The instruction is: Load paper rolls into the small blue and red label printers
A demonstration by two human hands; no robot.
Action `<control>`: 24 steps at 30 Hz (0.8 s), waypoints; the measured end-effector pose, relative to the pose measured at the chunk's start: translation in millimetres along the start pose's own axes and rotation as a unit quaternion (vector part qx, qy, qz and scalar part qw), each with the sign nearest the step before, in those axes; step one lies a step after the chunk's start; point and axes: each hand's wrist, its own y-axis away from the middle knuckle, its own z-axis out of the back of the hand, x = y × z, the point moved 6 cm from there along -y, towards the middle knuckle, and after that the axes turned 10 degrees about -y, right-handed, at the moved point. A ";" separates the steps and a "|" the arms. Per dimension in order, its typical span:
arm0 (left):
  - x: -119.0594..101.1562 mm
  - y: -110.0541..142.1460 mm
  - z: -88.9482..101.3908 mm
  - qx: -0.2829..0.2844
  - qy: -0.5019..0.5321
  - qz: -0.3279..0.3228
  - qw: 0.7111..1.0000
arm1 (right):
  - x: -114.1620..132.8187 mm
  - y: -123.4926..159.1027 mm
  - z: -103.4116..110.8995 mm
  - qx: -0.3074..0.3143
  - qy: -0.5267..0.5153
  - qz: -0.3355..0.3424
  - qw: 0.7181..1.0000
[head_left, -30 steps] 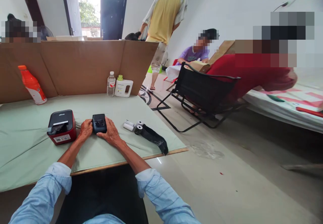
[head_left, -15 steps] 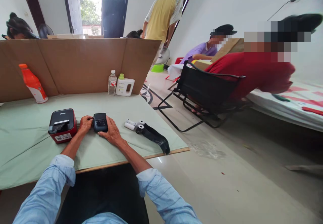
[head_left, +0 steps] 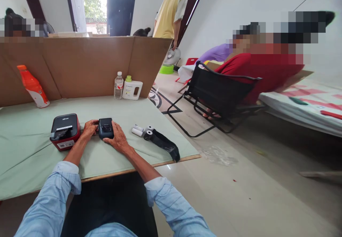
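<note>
Past my right hand, the purple-shirted co-worker has leaned behind the red-shirted one. That hand, half-curled, clasps a small boxy black plastic device on the pale-green cloth-covered table; my left hand, fingers bent, is at its left side, grip unclear. Beyond stands a brown cardboard panel.

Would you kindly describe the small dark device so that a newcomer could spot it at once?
Find the green-covered table before the brown cardboard panel. Between the red-sided box and the white rolls sits the dark device, which is smaller than that box and shows no red.
</note>
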 end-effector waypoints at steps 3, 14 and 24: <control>-0.7 -0.5 -0.8 0.001 0.015 -0.002 1.000 | 2.1 0.9 1.1 0.009 0.003 -0.002 1.000; 3.6 -7.6 -5.1 0.005 0.028 -0.031 0.999 | 1.7 0.9 1.7 0.009 0.018 0.002 1.000; 3.0 -8.4 -3.6 0.033 0.034 -0.127 0.991 | -0.2 0.1 3.7 0.002 -0.017 0.008 1.000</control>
